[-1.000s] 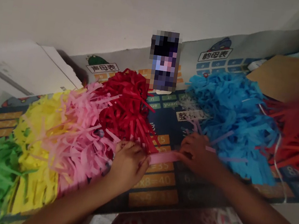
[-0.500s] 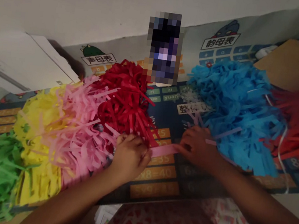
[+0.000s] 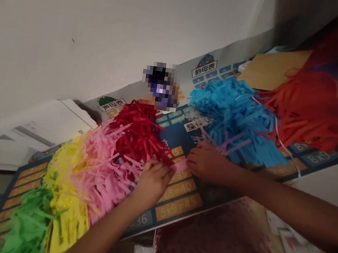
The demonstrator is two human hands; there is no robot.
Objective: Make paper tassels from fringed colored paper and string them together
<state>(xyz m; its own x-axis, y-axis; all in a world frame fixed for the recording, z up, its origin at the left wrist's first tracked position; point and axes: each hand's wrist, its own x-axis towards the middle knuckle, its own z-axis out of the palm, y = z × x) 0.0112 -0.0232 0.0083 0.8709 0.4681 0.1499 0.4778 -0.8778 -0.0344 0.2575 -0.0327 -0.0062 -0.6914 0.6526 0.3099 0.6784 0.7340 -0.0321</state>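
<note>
My left hand (image 3: 152, 181) and my right hand (image 3: 206, 165) pinch the two ends of a short pink paper strip (image 3: 179, 165) low over a dark blue printed mat (image 3: 178, 195). The left hand's fingers are curled at the edge of the pink shredded paper pile (image 3: 105, 167). The right hand rests on the mat beside the blue shredded pile (image 3: 236, 115), with a few lilac strips (image 3: 226, 145) next to it. A red shredded pile (image 3: 138, 132) lies just behind the strip.
Yellow (image 3: 64, 187) and green (image 3: 27, 228) shredded piles lie at the mat's left end, an orange-red pile (image 3: 319, 105) and a brown card (image 3: 274, 66) at the right. A white wall stands behind. A red patterned sheet (image 3: 217, 250) lies at the near edge.
The camera has swung and pulled back, so the mat looks more tilted and smaller. Both hands have come closer together, and less of the pink strip shows between them.
</note>
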